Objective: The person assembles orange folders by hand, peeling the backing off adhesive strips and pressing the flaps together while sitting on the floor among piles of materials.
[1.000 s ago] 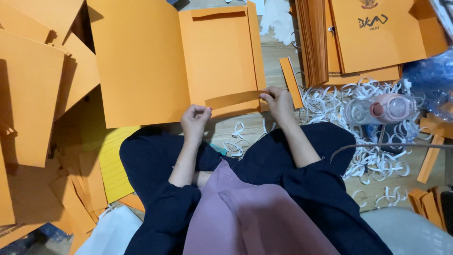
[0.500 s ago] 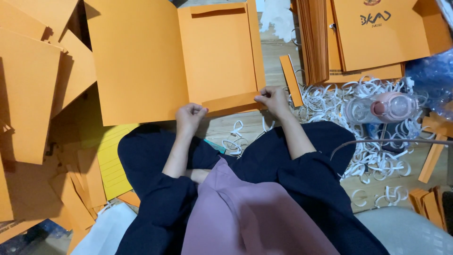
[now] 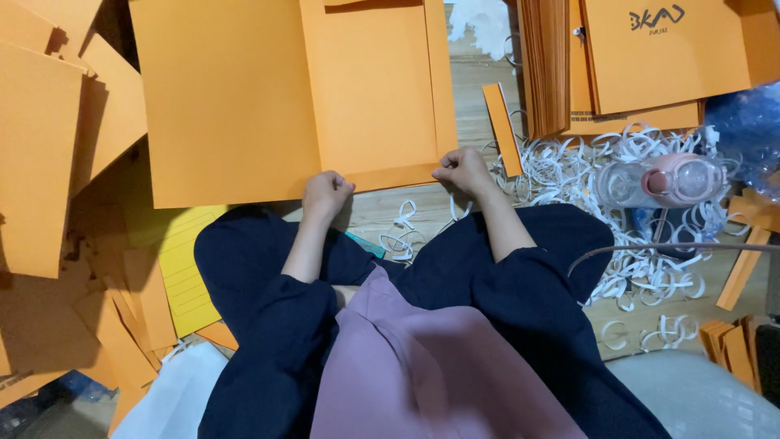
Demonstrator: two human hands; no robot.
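A large orange cardboard sheet [image 3: 244, 97] lies flat on the wooden floor in front of me, with a raised box-like panel on its right half. My left hand [image 3: 325, 195] is a closed fist pressing on the sheet's near edge. My right hand [image 3: 461, 171] presses with curled fingers on the folded flap at the panel's near right corner. Both arms are in dark sleeves, and I sit with my legs folded beneath them.
Loose orange sheets [image 3: 49, 138] pile up on the left. A stack of orange boards [image 3: 650, 57] stands at the upper right. White paper strips [image 3: 650, 276] litter the floor around a clear bottle with a pink cap [image 3: 662, 180]. A narrow orange strip [image 3: 502, 130] lies beside my right hand.
Both hands slid a little left along the sheet's near edge, still pressing it. The view shifted slightly, so the sheet now sits nearer the top.
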